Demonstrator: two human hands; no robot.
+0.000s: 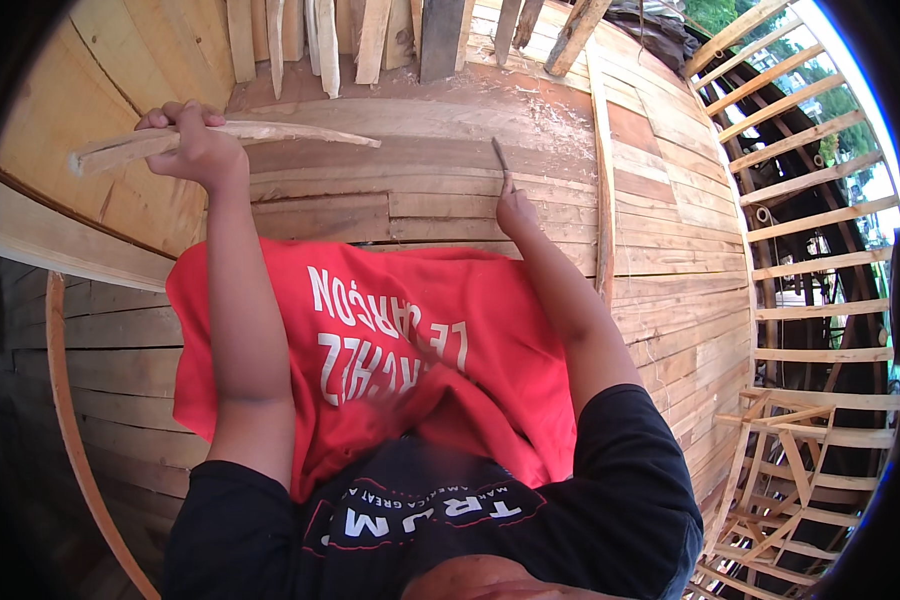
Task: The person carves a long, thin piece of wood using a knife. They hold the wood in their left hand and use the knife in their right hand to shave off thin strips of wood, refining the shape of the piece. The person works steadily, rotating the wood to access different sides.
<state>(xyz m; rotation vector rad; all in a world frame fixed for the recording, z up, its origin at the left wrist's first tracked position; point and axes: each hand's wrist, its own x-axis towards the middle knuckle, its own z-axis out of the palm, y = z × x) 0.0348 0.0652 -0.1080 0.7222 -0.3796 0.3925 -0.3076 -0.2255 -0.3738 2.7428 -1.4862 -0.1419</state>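
My left hand is raised at the left, its fingers wrapped around a long, pale piece of wood. The wood tapers to a thin point on the right, and its blunt, thicker end sticks out left of my fist. Toward the middle, my right hand grips a thin, dark knife with its blade pointing up and away from me. My index finger lies along it, and most of the handle is hidden in my hand. The blade and the wood are apart. A red cloth with white lettering covers my lap.
Several rough wooden strips stand along the far side. Pale shavings are scattered on the plank floor. A long batten crosses the planks at right, before a slatted railing. A wooden panel rises at left.
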